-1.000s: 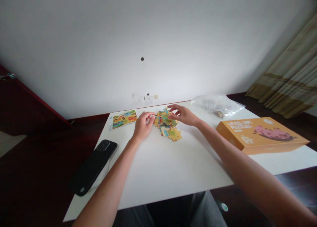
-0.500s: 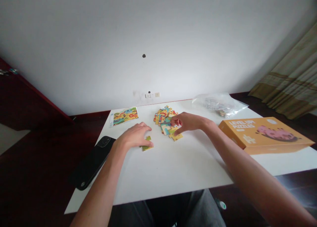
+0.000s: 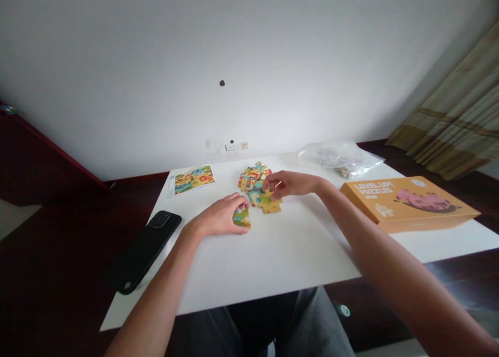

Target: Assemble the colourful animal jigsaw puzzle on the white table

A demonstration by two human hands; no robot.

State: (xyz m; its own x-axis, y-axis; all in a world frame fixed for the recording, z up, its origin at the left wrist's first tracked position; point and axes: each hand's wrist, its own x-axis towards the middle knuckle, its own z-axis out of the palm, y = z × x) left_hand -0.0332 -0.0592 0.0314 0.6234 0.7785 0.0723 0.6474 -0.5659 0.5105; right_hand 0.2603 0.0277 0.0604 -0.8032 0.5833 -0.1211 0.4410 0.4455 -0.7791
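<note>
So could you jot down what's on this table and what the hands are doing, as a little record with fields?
surface: white table
left hand: fingers on a single puzzle piece
right hand: on the pile of puzzle pieces
left side: black phone, picture card
right side: orange puzzle box, clear plastic bag
</note>
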